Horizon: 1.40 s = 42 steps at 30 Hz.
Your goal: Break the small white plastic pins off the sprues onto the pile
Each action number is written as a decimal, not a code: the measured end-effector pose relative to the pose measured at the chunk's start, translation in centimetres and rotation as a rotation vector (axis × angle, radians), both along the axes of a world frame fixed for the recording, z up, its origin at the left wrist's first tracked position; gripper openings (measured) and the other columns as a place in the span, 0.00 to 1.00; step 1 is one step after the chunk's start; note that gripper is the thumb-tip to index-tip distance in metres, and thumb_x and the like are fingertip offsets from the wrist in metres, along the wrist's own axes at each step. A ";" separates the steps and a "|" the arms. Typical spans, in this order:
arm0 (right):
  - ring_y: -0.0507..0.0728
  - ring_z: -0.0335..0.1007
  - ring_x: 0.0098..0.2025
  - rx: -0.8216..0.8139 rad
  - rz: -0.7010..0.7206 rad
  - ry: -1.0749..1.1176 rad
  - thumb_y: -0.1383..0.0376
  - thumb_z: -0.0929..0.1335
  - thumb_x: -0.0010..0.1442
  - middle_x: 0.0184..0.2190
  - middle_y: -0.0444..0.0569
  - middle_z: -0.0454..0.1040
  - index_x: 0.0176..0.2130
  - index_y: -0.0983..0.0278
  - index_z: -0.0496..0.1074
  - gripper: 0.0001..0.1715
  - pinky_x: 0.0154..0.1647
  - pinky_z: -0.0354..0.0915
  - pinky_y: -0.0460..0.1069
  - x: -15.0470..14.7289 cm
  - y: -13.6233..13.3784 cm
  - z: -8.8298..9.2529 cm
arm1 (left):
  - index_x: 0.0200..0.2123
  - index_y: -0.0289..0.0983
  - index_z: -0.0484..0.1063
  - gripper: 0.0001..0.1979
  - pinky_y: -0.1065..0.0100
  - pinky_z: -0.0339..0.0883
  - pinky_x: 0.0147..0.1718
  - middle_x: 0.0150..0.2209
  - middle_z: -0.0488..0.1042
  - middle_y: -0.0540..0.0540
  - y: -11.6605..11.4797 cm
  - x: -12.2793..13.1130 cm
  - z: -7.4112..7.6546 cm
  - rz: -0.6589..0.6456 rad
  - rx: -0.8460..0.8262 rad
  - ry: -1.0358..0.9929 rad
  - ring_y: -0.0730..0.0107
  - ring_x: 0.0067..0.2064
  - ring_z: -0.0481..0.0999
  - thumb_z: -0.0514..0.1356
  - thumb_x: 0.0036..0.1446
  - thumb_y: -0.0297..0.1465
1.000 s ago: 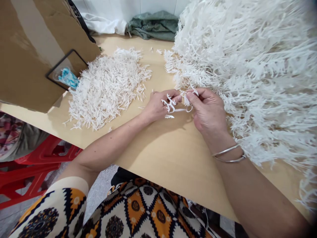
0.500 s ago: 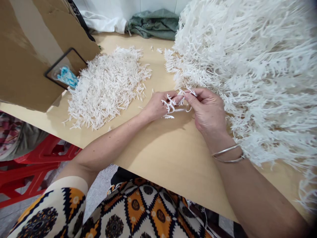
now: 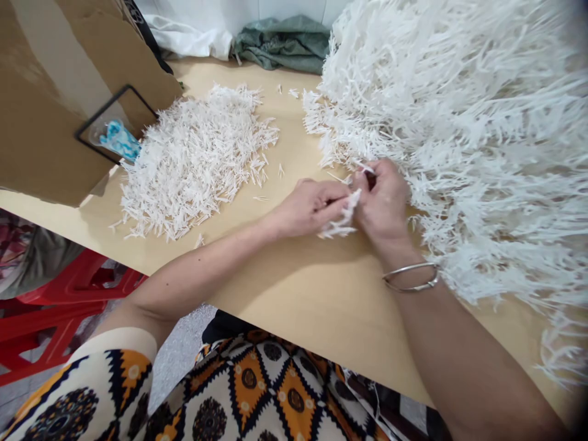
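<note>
My left hand [image 3: 305, 209] is closed, a white branched plastic strip [image 3: 342, 225] pinched in its fingers and hanging below them. Touching or very near it, my right hand [image 3: 386, 199] is closed too, somewhat blurred. Thin white plastic bits stick out at its fingertips; whether they belong to the same strip I cannot tell. To the right rises a big heap of long white branched plastic strips [image 3: 459, 128]. A pile of small white forked pieces [image 3: 193, 162] lies on the left of the table.
A cardboard box [image 3: 68, 104] stands at the left, with a black wire frame [image 3: 126, 90] and a clear cup holding something blue [image 3: 118, 139] beside it. White cloth [image 3: 188, 38] and green cloth [image 3: 285, 43] lie along the wall. Red stools [image 3: 68, 306] are below the table [image 3: 294, 294].
The white strip now hangs lower, below my left fingers. My left hand has turned and shifted slightly right and down; my right fingers have curled in more tightly.
</note>
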State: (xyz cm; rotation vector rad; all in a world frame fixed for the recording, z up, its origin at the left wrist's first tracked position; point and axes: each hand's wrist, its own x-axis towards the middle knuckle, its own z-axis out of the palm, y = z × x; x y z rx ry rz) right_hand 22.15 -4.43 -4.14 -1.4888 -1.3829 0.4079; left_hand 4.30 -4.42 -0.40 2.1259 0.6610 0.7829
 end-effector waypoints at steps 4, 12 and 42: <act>0.53 0.59 0.29 0.024 0.072 0.201 0.54 0.73 0.61 0.27 0.44 0.65 0.32 0.57 0.66 0.16 0.33 0.61 0.53 1.6 0.6 -0.4 | 0.30 0.38 0.68 0.22 0.66 0.62 0.40 0.28 0.69 0.50 -0.2 0.4 0.1 0.089 0.131 0.009 0.72 0.32 0.69 0.49 0.74 0.42; 0.51 0.65 0.31 0.097 0.096 0.372 0.58 0.74 0.58 0.31 0.41 0.72 0.36 0.60 0.75 0.09 0.37 0.64 0.50 -0.1 0.1 0.2 | 0.53 0.46 0.71 0.21 0.51 0.63 0.56 0.54 0.71 0.39 6.1 -5.2 -1.5 1.001 0.266 0.087 0.48 0.60 0.67 0.65 0.61 0.48; 0.52 0.72 0.35 -0.088 0.216 0.736 0.59 0.75 0.57 0.31 0.40 0.77 0.37 0.56 0.69 0.12 0.40 0.66 0.49 0.3 -0.2 1.5 | 0.33 0.42 0.73 0.08 0.49 0.60 0.59 0.46 0.78 0.46 2.0 -1.7 -0.3 0.578 0.162 0.138 0.61 0.49 0.76 0.60 0.67 0.35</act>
